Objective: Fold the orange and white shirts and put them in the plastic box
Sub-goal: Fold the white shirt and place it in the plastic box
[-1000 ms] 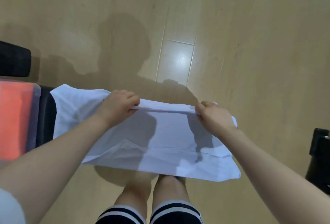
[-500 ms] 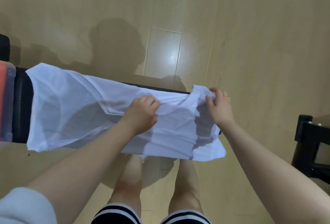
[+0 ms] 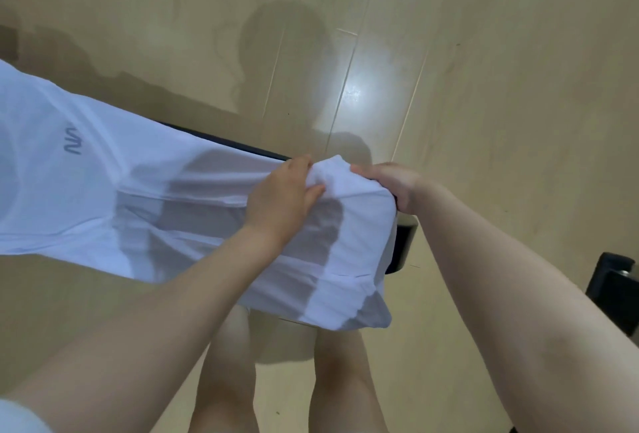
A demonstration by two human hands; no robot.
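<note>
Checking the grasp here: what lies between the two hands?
In the head view, only a bunched fold of the white shirt, pinched by left hand and right hand.

1. The white shirt (image 3: pixel 145 197) now lies stretched out long along the black bench (image 3: pixel 401 246), no longer folded short as a second ago.
2. The left hand (image 3: pixel 280 197) and right hand (image 3: pixel 390 183) now meet at the bench's right end, gripping bunched cloth between them.
3. The orange shirt is out of view.
</note>
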